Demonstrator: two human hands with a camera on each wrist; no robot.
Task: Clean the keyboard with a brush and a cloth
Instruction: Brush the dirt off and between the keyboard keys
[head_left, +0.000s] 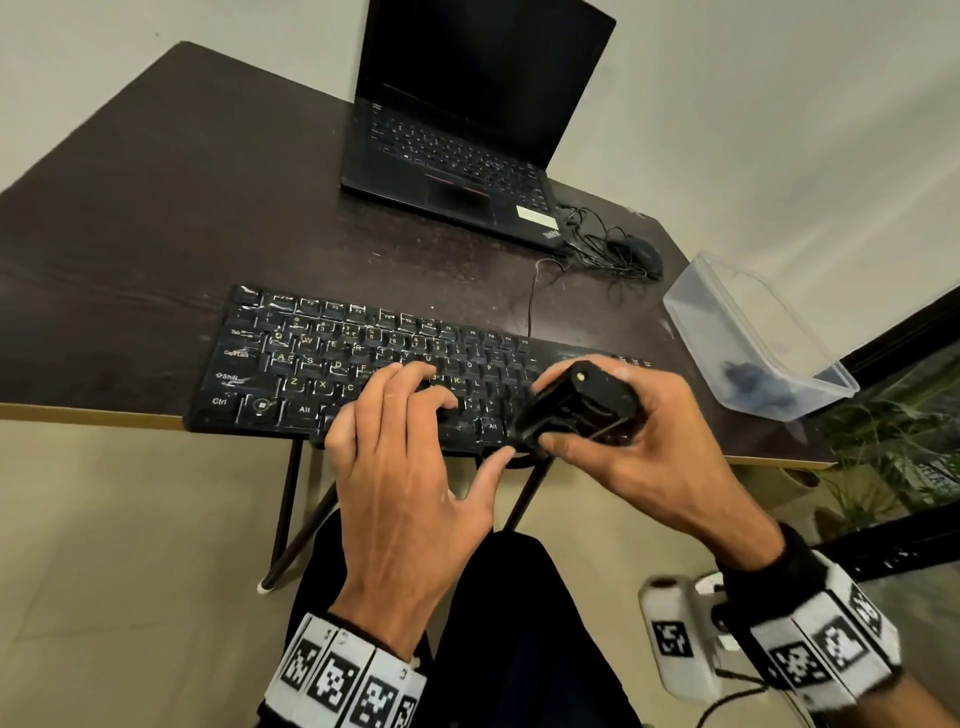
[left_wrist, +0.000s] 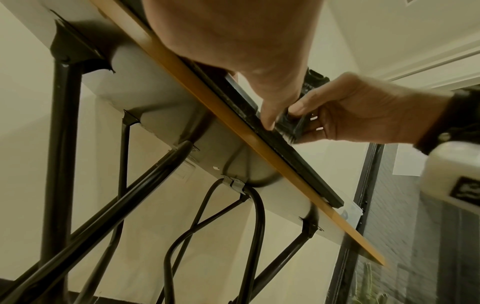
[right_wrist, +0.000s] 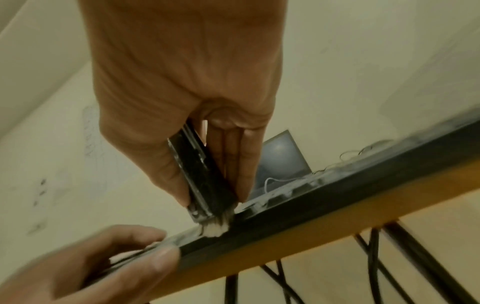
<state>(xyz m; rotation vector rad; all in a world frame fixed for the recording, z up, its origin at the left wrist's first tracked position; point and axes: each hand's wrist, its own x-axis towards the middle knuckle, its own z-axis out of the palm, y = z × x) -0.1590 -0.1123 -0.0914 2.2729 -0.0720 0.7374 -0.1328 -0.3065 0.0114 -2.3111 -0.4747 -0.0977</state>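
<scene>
Left hand (head_left: 400, 467), fingers bent, pinched the near edge of the keyboard (head_left: 332, 353); right hand (head_left: 649, 447), fingers curled, gripped the brush (head_left: 576, 405), bristles on keys.

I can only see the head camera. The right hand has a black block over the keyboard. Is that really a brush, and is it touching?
Observer: Yes. The right wrist view shows pale bristles at the tip of the brush, pressed on the keyboard near its front edge.
Visitor: And the left thumb?
Observer: Same view: the left hand holds that edge, thumb against the front, fingers on top.
Visitor: Anything under the table?
Observer: In the left wrist view, the table has a pale underside, with black tube legs fixed by brackets.
</scene>
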